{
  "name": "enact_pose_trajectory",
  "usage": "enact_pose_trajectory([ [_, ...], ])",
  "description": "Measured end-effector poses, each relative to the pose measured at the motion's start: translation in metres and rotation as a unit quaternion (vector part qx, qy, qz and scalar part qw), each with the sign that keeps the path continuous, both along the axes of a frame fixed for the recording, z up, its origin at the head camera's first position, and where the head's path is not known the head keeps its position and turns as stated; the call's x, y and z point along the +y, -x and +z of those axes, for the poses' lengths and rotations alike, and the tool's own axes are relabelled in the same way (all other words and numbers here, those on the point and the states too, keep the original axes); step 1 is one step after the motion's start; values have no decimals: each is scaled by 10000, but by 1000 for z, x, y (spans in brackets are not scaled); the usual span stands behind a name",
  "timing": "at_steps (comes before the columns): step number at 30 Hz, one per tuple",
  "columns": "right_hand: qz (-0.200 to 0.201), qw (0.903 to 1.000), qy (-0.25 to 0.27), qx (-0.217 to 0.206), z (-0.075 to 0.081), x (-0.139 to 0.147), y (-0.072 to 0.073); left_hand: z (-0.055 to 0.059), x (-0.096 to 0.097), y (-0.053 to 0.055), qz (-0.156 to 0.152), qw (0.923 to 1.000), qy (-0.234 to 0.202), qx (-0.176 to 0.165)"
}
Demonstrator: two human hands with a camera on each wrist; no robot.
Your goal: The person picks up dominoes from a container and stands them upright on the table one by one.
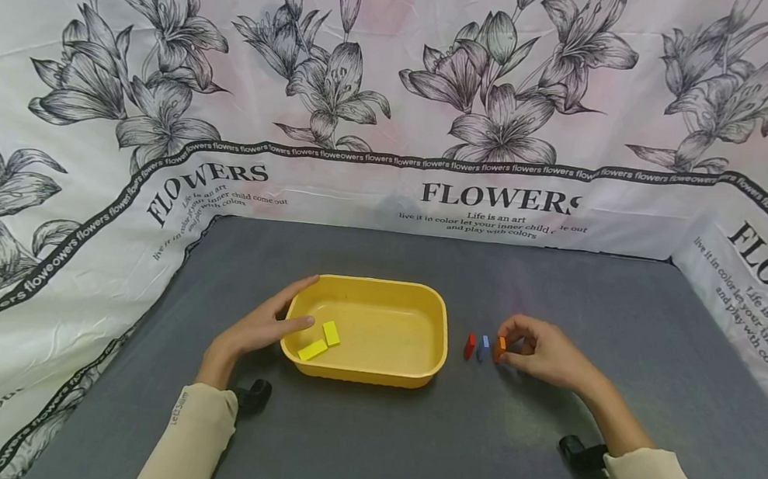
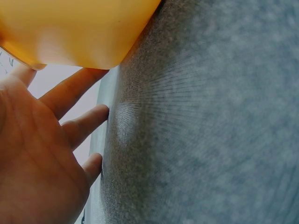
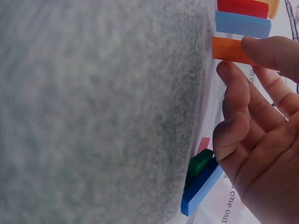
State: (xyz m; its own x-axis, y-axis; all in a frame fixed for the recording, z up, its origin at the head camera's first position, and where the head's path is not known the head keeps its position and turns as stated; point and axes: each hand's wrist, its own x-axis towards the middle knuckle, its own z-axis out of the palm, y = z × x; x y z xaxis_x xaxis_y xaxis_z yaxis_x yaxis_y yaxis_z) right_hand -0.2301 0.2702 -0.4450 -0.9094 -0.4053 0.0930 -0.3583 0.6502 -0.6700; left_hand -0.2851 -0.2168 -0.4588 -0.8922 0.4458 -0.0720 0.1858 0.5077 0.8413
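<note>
A shallow yellow plastic tray (image 1: 370, 375) lies on the grey table, with two yellow blocks (image 1: 321, 344) at its left end. My left hand (image 1: 261, 326) grips the tray's left rim, the thumb over the edge and the fingers outside. In the left wrist view the lower fingers are spread beside the tray wall (image 2: 74, 42). Right of the tray, a red block (image 1: 469, 346), a light blue block (image 1: 482, 349) and an orange block (image 1: 500, 349) stand upright in a row. My right hand (image 1: 544, 354) pinches the orange block between thumb and fingers; it stands on the table.
Below my right hand in the right wrist view are a green block (image 3: 200, 167), a blue block (image 3: 201, 189) and a bit of something pink (image 3: 203, 143). White cloth (image 1: 360, 198) printed with flowers and lettering borders the table (image 1: 403, 460) at the back and sides.
</note>
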Motion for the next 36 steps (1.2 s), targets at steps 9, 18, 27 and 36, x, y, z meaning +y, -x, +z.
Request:
enact_pose_trajectory([
  [9, 7, 10000, -6, -54, 3, 1, -2, 0, 0, 0, -32, 10000, -31, 5],
  [18, -94, 9999, -107, -17, 5, 9, -2, 0, 1, 0, 3, 10000, -14, -41],
  [27, -737, 9950, -564, 373, 26, 32, -5, 1, 1, 0, -10, 10000, 21, -48],
  [36, -1207, 9813, -1417, 482, 24, 44, 0, 0, -1, 1, -53, 10000, 64, 49],
])
